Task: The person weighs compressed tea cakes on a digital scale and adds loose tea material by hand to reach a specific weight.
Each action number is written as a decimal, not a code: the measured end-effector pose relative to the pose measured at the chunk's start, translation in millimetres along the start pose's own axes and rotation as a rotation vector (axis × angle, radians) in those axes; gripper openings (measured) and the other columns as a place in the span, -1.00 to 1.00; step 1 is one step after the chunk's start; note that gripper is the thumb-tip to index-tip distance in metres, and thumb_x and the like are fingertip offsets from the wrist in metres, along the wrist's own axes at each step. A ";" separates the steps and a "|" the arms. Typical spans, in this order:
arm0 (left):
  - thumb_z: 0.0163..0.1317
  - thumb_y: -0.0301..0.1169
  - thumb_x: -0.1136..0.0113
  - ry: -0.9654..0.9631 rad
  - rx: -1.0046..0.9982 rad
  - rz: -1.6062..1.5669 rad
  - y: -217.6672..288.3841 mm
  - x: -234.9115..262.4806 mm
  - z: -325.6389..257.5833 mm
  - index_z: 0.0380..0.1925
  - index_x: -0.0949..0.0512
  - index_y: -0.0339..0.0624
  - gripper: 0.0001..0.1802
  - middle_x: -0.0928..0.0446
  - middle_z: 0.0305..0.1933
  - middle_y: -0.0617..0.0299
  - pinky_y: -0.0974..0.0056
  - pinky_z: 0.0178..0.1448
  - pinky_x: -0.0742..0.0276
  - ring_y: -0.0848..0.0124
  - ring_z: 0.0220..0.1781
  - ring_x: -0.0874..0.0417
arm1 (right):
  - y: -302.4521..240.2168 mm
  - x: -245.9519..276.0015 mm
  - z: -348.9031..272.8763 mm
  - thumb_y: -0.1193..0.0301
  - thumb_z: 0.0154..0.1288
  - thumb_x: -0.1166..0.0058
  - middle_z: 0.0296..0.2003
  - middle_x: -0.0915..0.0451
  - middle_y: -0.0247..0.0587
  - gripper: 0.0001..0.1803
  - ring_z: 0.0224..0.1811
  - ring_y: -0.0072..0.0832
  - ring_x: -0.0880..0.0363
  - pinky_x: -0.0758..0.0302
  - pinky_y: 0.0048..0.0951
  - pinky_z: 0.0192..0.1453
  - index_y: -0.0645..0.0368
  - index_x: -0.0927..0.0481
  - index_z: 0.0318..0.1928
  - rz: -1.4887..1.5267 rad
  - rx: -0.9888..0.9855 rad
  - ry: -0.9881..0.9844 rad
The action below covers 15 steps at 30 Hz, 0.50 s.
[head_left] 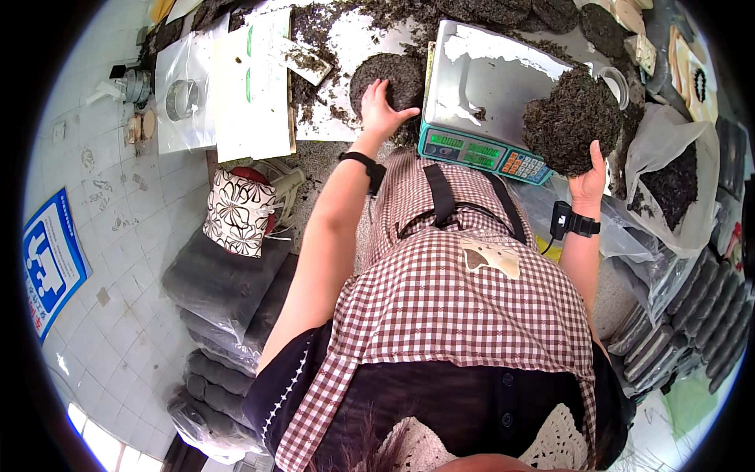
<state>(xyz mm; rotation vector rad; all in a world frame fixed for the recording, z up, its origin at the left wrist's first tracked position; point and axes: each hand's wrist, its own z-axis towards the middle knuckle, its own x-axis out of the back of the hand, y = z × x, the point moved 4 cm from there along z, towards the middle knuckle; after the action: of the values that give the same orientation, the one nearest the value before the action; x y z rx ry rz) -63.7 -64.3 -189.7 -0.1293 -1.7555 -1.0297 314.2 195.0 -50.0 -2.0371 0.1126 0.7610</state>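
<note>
My left hand [383, 108] rests flat on a dark round pressed tea cake [391, 79] lying on the worktop left of a scale. My right hand [590, 179] holds a second, rougher dark tea cake [570, 122] by its lower edge, tilted against the right end of the scale's steel pan [487, 75]. The scale's teal front panel [480, 152] faces me. Both wrists carry black bands. A checked apron covers my front.
Loose tea crumbs litter the worktop [338, 31]. White paper sheets [252, 86] and a clear bag [182, 94] lie at left. A plastic bag of loose tea [676, 185] sits at right, stacked dark cakes [700, 315] below it. A patterned stool cushion [238, 212] and dark sacks [220, 283] stand on the tiled floor.
</note>
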 end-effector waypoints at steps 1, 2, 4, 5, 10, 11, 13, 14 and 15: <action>-0.21 0.22 -0.57 0.069 0.005 -0.015 -1.9 -13.6 -0.5 0.37 -0.31 -0.23 0.21 -0.23 0.49 -0.09 -0.03 0.58 -0.10 -0.02 0.53 -0.16 | 0.5 -2.9 -0.7 0.33 0.48 -0.11 0.25 -0.51 -0.07 -0.46 0.28 -0.21 -0.51 -0.45 -0.11 0.40 0.31 -0.35 0.35 -0.017 0.000 -0.011; -0.14 0.20 -0.54 0.102 0.029 -0.045 1.2 -20.6 -1.8 0.37 -0.31 -0.23 0.15 -0.22 0.49 -0.08 -0.04 0.59 -0.04 -0.03 0.55 -0.13 | 1.0 -7.2 -2.4 0.34 0.48 -0.11 0.25 -0.51 -0.07 -0.46 0.28 -0.21 -0.51 -0.44 -0.11 0.40 0.30 -0.36 0.35 -0.032 0.002 -0.018; -0.10 0.16 -0.52 0.151 0.084 -0.144 0.4 -30.4 2.1 0.36 -0.32 -0.23 0.10 -0.22 0.49 -0.08 -0.05 0.58 -0.03 -0.03 0.54 -0.13 | 1.1 -19.2 -5.9 0.39 0.44 -0.15 0.16 -0.56 -0.06 -0.53 0.17 -0.23 -0.58 -0.54 -0.14 0.30 0.35 -0.42 0.26 -0.060 0.048 -0.028; -0.08 0.14 -0.52 0.174 0.115 -0.193 -1.0 -35.5 4.5 0.36 -0.32 -0.23 0.08 -0.22 0.50 -0.08 -0.06 0.58 -0.03 -0.03 0.54 -0.13 | 1.2 -23.5 -7.5 0.41 0.42 -0.17 0.12 -0.58 -0.06 -0.56 0.12 -0.24 -0.62 -0.58 -0.15 0.25 0.38 -0.45 0.21 -0.076 0.068 -0.032; 0.22 -0.21 -0.32 0.342 -0.075 -0.320 3.0 5.0 10.9 0.14 -0.59 -0.09 -0.52 -0.59 0.20 0.04 0.01 0.49 -0.24 -0.04 0.33 -0.48 | 8.7 -7.6 -9.6 0.45 0.42 -0.16 0.15 -0.56 -0.07 -0.51 0.15 -0.23 -0.60 -0.56 -0.13 0.27 0.35 -0.39 0.28 -0.069 0.067 -0.020; 0.21 -0.36 -0.28 0.451 -0.152 -0.082 18.6 38.0 3.9 0.10 -0.62 -0.05 -0.59 -0.66 0.09 0.12 0.03 0.42 -0.32 0.02 0.26 -0.55 | 7.8 -6.6 -15.1 0.45 0.41 -0.16 0.16 -0.55 -0.07 -0.49 0.17 -0.23 -0.59 -0.55 -0.12 0.29 0.33 -0.37 0.30 -0.070 0.079 -0.008; 0.13 -0.50 -0.22 0.630 -0.357 0.028 36.3 91.3 -13.1 0.10 -0.66 0.03 -0.53 -0.63 0.08 0.17 0.08 0.26 -0.43 0.14 0.19 -0.55 | 2.9 -4.9 -23.4 0.45 0.42 -0.15 0.19 -0.53 -0.08 -0.46 0.20 -0.22 -0.56 -0.53 -0.11 0.31 0.32 -0.34 0.33 -0.072 0.094 0.008; 0.07 -0.52 -0.24 0.716 -0.454 0.162 49.2 112.6 -26.4 0.05 -0.69 0.06 -0.53 -0.62 0.03 0.25 0.10 0.23 -0.42 0.20 0.14 -0.53 | -0.1 0.3 -26.8 0.45 0.42 -0.15 0.20 -0.52 -0.08 -0.45 0.21 -0.21 -0.55 -0.52 -0.11 0.33 0.31 -0.33 0.34 -0.073 0.093 0.018; 0.01 -0.54 -0.26 0.798 -0.550 0.294 66.6 130.4 -40.8 -0.01 -0.73 0.08 -0.52 -0.60 -0.03 0.32 0.12 0.20 -0.42 0.25 0.08 -0.52 | -2.7 5.5 -29.0 0.45 0.42 -0.15 0.21 -0.51 -0.08 -0.44 0.22 -0.21 -0.54 -0.51 -0.11 0.34 0.31 -0.32 0.35 -0.076 0.094 0.032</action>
<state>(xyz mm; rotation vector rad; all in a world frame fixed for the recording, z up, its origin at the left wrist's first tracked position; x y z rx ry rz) -57.1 -99.2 -41.9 -0.2675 -0.6908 -1.1139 333.3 174.6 -40.0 -1.9535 0.0870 0.6640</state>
